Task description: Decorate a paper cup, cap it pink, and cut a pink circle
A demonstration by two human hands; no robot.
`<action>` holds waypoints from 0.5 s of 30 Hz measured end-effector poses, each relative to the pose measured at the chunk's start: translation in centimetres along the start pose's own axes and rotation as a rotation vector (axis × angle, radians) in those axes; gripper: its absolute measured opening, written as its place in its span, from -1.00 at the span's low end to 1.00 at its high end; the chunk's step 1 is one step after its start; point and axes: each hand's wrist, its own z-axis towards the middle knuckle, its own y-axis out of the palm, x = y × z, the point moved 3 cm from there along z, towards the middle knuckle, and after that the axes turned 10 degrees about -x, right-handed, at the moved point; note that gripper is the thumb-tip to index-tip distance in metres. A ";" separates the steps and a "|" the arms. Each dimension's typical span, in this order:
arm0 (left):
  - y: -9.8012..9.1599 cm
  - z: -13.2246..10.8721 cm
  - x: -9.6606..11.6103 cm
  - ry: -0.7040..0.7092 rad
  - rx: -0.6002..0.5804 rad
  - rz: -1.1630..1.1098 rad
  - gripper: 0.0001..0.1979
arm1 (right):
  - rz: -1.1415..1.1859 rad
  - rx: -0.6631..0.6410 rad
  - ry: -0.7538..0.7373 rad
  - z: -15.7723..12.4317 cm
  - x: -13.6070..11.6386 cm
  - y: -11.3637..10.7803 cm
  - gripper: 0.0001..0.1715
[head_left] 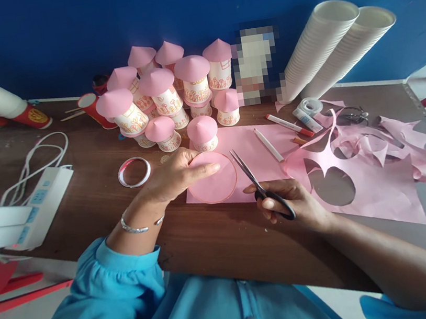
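My left hand (177,174) pinches the left edge of a pink paper circle (219,187) with an orange outline, thumb on top. My right hand (290,201) is wrapped round the black handles of scissors (250,172); the blades point up and left, slightly apart, just right of the circle. Under the circle and beyond it lies a pink paper sheet (234,140). On that sheet rest a white marker (269,145) and a red-and-white marker (289,125). Pink paper offcuts (387,188), one with a round hole, lie to the right.
Several decorated cups with pink cone roofs (195,77) stand at the back. Tall stacks of white cups (324,49) lean by the wall. A tape roll (311,107) lies at the right, a paper ring (134,172) and a power strip (43,204) at the left.
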 end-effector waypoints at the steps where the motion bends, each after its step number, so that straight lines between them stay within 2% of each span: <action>1: 0.2 0.0 0.1 -0.009 -0.039 0.020 -0.56 | 0.019 0.006 -0.009 0.0 0.1 0.0 -0.31; 3: 0.6 0.0 0.5 -0.014 -0.134 0.057 -0.53 | 0.035 0.004 -0.027 0.0 0.2 0.0 -0.30; 5: 1.1 0.0 1.0 0.014 -0.164 0.070 -0.56 | 0.022 0.004 -0.041 0.0 0.2 0.1 -0.31; 10: 2.3 0.3 1.2 0.071 -0.037 0.118 -0.70 | -0.041 0.178 -0.178 0.1 -0.5 -0.2 -0.33; 12: 3.0 0.5 0.6 0.077 0.000 0.078 -0.69 | -0.057 0.253 -0.230 0.3 -0.7 -0.2 -0.32; 15: 4.3 0.9 -0.5 0.054 0.017 -0.003 -0.69 | -0.038 0.289 -0.233 0.7 -0.3 -0.1 -0.32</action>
